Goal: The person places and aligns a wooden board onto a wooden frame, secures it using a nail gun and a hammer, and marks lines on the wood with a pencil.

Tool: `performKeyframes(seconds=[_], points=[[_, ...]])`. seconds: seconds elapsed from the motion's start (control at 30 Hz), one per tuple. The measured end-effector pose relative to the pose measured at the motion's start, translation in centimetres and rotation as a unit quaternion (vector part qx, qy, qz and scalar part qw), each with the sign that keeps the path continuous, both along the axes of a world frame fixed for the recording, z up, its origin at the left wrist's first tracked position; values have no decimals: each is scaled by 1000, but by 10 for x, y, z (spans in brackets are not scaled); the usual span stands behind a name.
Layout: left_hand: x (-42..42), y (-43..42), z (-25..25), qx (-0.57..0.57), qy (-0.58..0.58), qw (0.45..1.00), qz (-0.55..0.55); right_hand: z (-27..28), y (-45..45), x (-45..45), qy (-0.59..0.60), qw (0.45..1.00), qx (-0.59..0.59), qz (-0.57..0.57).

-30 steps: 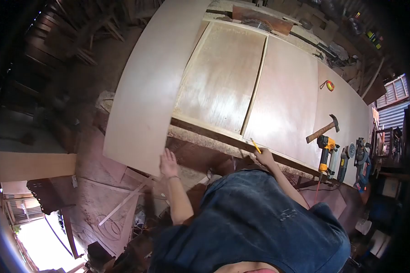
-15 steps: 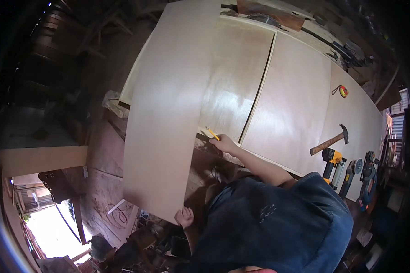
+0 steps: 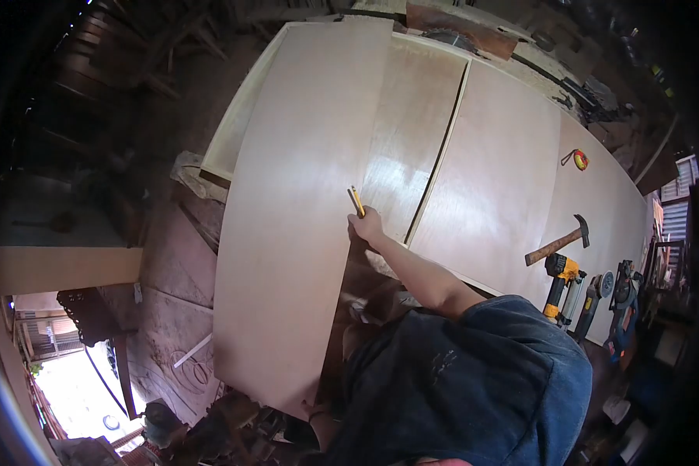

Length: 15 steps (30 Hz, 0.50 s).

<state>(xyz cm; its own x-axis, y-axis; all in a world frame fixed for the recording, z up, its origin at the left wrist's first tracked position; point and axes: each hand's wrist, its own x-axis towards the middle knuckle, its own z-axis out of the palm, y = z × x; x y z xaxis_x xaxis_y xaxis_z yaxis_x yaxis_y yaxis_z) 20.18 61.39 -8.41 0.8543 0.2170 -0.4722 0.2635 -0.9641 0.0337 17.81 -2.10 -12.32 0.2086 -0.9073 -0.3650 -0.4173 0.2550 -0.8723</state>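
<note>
A long plywood board (image 3: 295,210) lies across a framed panel (image 3: 415,124), its near end sticking out past the panel's edge. My right hand (image 3: 367,225) is closed around a yellow pencil (image 3: 356,202) whose end points up and away, and it rests at the board's right edge. Down at the near right corner of the board is my left hand (image 3: 313,409), gripping the edge, its fingers partly hidden in shadow.
On the panel to the right lie a tape measure (image 3: 580,160), a claw hammer (image 3: 558,241), a yellow-black nail gun (image 3: 561,286) and an angle grinder (image 3: 592,303). A circular saw blade (image 3: 452,39) sits beyond the far edge. Scraps clutter the floor at lower left.
The plywood board has shifted toward my body and slightly right, with my left hand lower at its corner. My right hand with the pencil has moved up along the board's edge.
</note>
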Motion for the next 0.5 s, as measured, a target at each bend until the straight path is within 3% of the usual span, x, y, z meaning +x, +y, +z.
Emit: performKeyframes(seconds=[0.23, 0.37, 0.5], points=[[26, 4, -18, -59, 11, 998, 22, 25, 63, -10, 19, 999, -32, 5], [39, 5, -27, -83, 24, 996, 19, 29, 119, -32, 91, 995, -20, 17], [47, 6, -32, -95, 41, 995, 5, 7, 157, -55, 80, 997, 4, -2]])
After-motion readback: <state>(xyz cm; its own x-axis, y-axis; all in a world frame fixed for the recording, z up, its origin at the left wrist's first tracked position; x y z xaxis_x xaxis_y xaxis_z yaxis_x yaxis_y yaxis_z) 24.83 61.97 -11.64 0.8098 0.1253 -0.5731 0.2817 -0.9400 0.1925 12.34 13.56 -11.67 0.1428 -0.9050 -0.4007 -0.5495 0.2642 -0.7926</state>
